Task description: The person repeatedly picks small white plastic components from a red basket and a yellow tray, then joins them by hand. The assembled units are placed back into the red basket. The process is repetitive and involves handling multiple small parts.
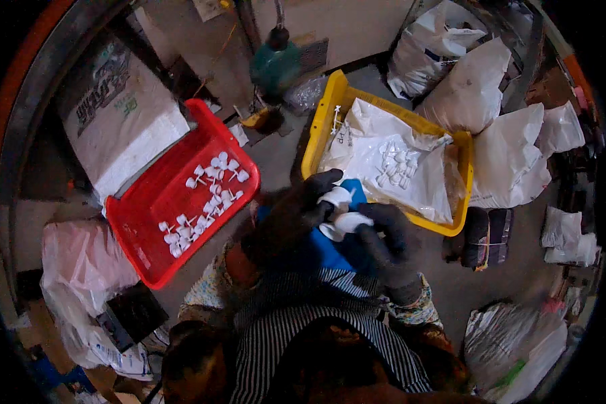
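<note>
Both my hands wear dark gloves and meet above a blue surface (330, 252), between the two trays. My left hand (301, 203) is closed on a small white plastic part (338, 196). The fingers of my right hand (386, 237) are curled on another white plastic part (350, 221) just below it. The two parts are close together; whether they are joined, I cannot tell. Left of me, a red tray (145, 222) holds several white stemmed caps (217, 168) in loose groups. At the right, a yellow tray (460, 182) lined with white sacking carries more small white pieces (398, 167).
A white printed sack (124, 121) lies beyond the red tray. Filled white sacks (468, 84) crowd the far right. A dark tied bundle (488, 237) sits beside the yellow tray. A pinkish plastic bag (84, 269) and a dark box (133, 315) are at the left; a clear bag (512, 343) lies near right.
</note>
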A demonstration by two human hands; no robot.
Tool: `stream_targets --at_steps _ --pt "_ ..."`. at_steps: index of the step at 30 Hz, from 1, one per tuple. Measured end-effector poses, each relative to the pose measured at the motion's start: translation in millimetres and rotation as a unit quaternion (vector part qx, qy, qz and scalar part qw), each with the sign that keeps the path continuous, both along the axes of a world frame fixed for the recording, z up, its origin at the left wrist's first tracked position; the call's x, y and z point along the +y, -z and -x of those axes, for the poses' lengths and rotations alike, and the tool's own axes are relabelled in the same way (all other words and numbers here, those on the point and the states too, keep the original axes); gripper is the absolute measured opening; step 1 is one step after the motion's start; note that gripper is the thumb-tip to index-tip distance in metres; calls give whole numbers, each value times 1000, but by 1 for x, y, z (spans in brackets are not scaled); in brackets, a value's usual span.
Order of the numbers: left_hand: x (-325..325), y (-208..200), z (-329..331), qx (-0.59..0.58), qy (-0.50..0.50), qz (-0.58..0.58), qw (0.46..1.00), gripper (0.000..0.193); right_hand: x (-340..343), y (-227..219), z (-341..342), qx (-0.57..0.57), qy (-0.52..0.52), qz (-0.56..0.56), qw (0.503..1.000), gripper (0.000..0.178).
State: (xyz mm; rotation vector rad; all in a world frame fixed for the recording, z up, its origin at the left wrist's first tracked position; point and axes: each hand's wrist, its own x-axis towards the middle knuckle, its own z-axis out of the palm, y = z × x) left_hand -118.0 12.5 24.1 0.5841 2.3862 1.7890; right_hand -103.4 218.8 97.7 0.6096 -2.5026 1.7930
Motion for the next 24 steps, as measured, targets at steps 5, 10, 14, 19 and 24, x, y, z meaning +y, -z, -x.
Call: stream_targets --at_steps 5,10,14,19,24 --pt "7 3 -24 -118 43 -124 984 59 -10 14 -5 6 39 -79 996 23" --pt "11 8 -31 -114 72 -134 982 54 -2 31 -6 12 28 -79 996 23" --pt "16 13 -36 -86 71 -140 984 56 -3 39 -11 6 50 -84 995 20" --pt "21 23 -38 -27 49 -79 995 59 -4 39 -15 11 65 -100 993 18" --pt "28 -6 -43 -96 -29 -73 992 56 -1 52 -12 -16 70 -22 997 19"
